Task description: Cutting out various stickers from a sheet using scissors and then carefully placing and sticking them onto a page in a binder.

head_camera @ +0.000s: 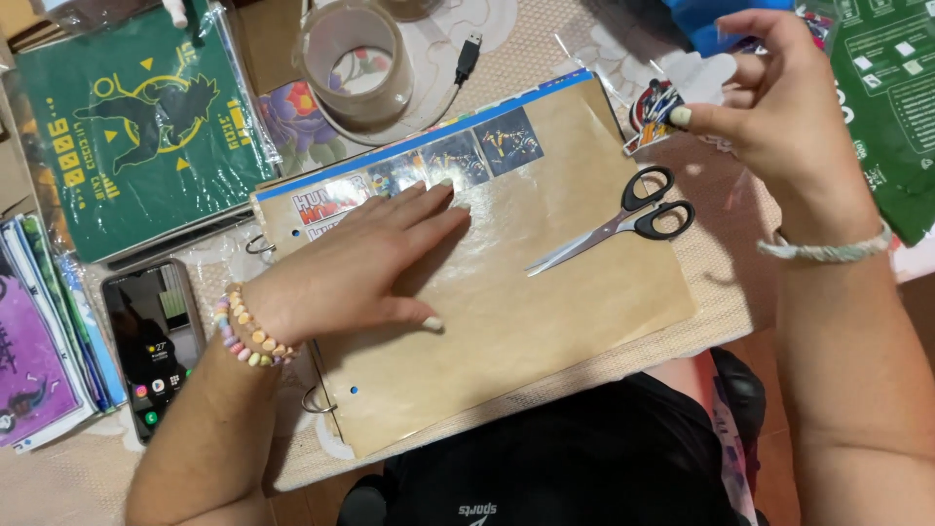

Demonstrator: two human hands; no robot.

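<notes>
Two hands work over a brown binder page [545, 321] on the tabletop [711, 263]; your left hand [360, 268] lies flat, fingers spread, pressing its clear film, hiding part of the picture strip [467, 156] beneath; your right hand [779, 93], raised, pinches a small cut-out sticker [651, 117], its design half covered; black-handled scissors [623, 219] rest on the page between them; a tape roll [353, 63] sits beyond.

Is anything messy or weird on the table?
Nothing is spilled or broken. The scissors lie open on the brown page, blades apart, near the flat left hand. The right hand holds a sticker.
</notes>
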